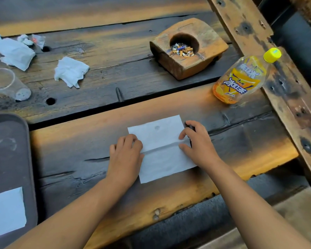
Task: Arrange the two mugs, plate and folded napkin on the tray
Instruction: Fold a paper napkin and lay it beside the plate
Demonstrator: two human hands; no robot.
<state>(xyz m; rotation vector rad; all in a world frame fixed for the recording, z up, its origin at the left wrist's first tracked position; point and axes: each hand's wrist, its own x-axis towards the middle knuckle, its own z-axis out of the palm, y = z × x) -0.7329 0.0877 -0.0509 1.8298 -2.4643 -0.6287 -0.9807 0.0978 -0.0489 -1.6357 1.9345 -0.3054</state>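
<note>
We are working on the napkin (162, 155), which is lying flat on the wooden table (79, 141) directly between our hands. Our left hand (126, 151) is pinching its left edge with curled fingers. Our right hand (196, 142) is pinching its right edge between thumb and forefinger. Each hand is at one end of a raised crease, which is running from hand to hand and tilting slightly away toward the right. The tray (9, 159) is sitting well off to the left of our left hand, so we are judging that hand the nearer one for carrying the napkin over. A white sheet (5, 211) is lying on the tray's near part. No mugs or plate are showing. Beyond our hands, crumpled tissues (70, 71), a wooden ashtray (188, 51) and a bottle (241, 79) are sitting.
</note>
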